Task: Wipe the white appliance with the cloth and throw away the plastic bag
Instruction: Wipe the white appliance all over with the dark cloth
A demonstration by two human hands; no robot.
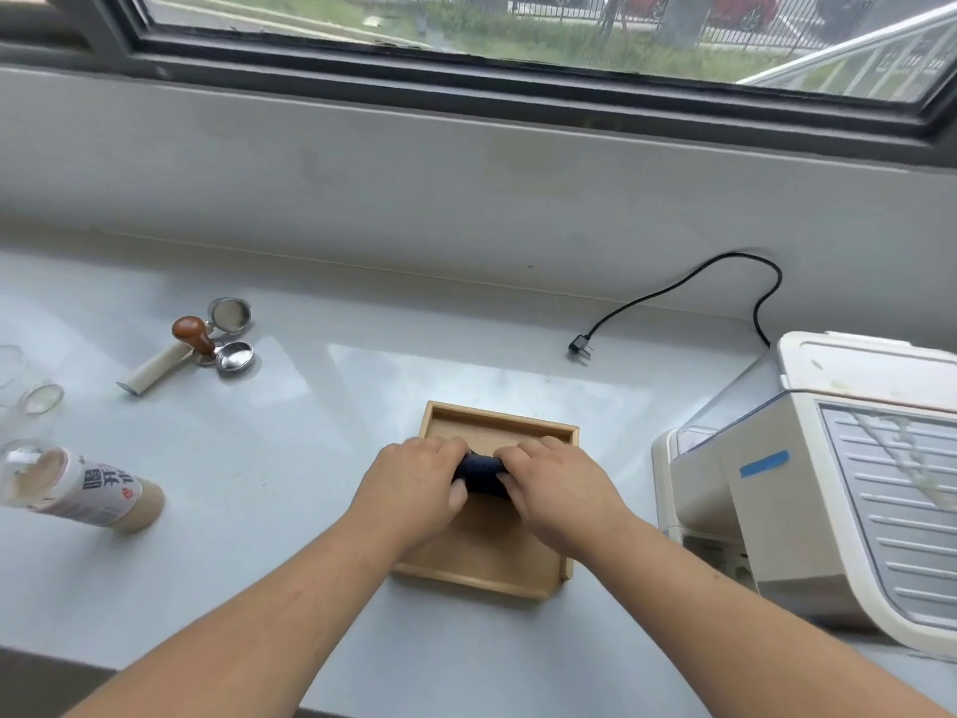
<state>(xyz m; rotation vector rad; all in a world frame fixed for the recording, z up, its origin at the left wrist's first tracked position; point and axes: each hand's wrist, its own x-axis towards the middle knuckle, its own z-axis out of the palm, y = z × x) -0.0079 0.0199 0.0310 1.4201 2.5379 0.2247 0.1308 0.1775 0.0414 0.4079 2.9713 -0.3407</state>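
**Dark cloth bunched in both hands over the tray, appliance waiting at the right**

The pale counter (310, 510) looks like smooth, slightly glossy stone and runs the full width under the window.

On its right end stands the white appliance (777, 515). It is a boxy, hard plastic shell with rounded corners, a ribbed grey top plate and a strip of blue tape (764, 462) on one face. It looks rigid and heavy enough to stay put under a wipe. The smooth faces should clean easily, but the ribs will likely snag the cloth and trap dirt, and a few smudges show on the lid behind.

In front of the person sits a shallow wooden tray (499, 423), matte and square-edged.

Over the tray, the left hand (414, 484) and right hand (554, 489) meet. Both have their fingers curled down around the cloth (479, 473), squeezing it into a roll between them. The cloth is dark navy with a fine woven look. I'd judge it soft, light and limp, so it can be held anywhere, and a wad in one palm would suit wiping best.

The smaller items are well apart to the left:
- a plastic bottle (93, 489) lying on its side
- a wood-knobbed tamper (194, 336) standing among metal filter baskets

A loose black plug (580, 347) lies behind the tray.
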